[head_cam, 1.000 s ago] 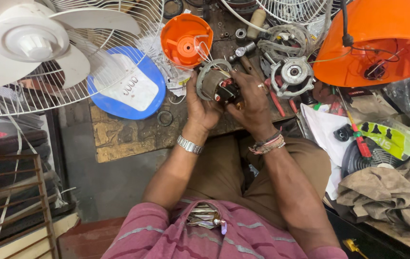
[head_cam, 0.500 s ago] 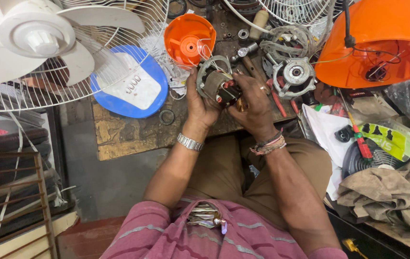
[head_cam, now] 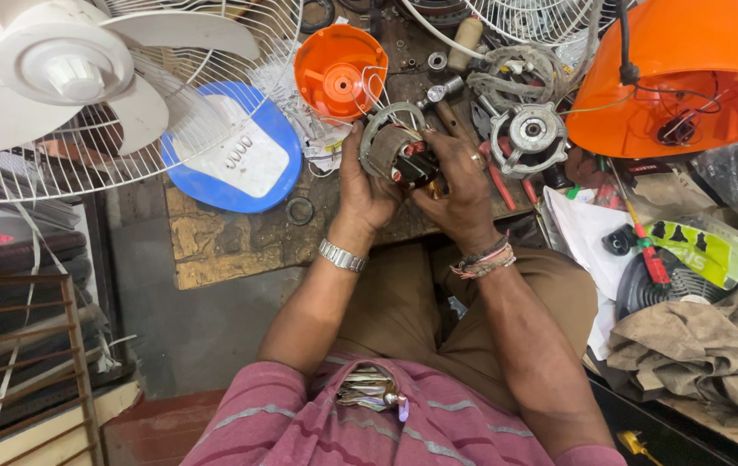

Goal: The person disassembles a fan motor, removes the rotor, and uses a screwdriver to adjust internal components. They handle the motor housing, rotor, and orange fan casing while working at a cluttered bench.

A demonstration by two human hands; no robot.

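Now both hands clasp a grey fan motor stator (head_cam: 393, 148) above the bench edge: left hand (head_cam: 367, 185) cupping its left side, right hand (head_cam: 459, 185) gripping its right. Orange cone housing (head_cam: 340, 69) lies just behind; metal motor end cap (head_cam: 528, 134) sits right, near the orange bucket (head_cam: 688, 78).

The motor stator (head_cam: 393, 151) shows dull grey metal around coppery windings. The worktop (head_cam: 231, 242) is rough, worn, stained wood. The orange cone (head_cam: 340, 69) and orange bucket (head_cam: 679, 73) are smooth, glossy plastic. The rag (head_cam: 697, 349) is crumpled, grimy cloth; the watch (head_cam: 342, 256) is shiny metal.
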